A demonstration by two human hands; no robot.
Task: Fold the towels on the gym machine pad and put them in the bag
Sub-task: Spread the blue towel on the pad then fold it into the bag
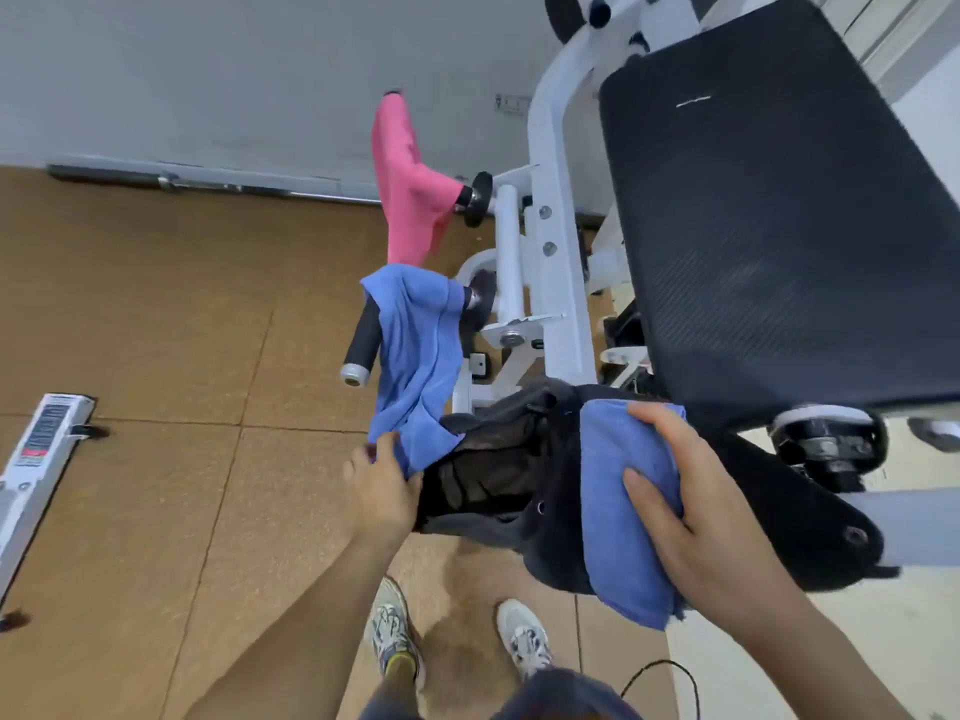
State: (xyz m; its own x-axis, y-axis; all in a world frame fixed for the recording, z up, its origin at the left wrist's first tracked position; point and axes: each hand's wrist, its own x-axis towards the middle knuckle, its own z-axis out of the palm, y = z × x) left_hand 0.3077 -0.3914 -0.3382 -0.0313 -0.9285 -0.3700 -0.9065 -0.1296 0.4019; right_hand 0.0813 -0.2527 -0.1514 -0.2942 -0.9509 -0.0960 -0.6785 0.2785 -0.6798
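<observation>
A folded blue towel is gripped in my right hand, held just right of the open mouth of a black bag. My left hand grips the bag's left rim and touches the hanging end of a second, unfolded blue towel. That towel drapes over a black machine handle. A pink towel hangs over another handle higher up. The large black machine pad lies bare at the upper right.
The white machine frame stands between the handles and the pad. A barbell lies along the wall. A white frame bar sits at the left on the brown floor. My two shoes are below the bag.
</observation>
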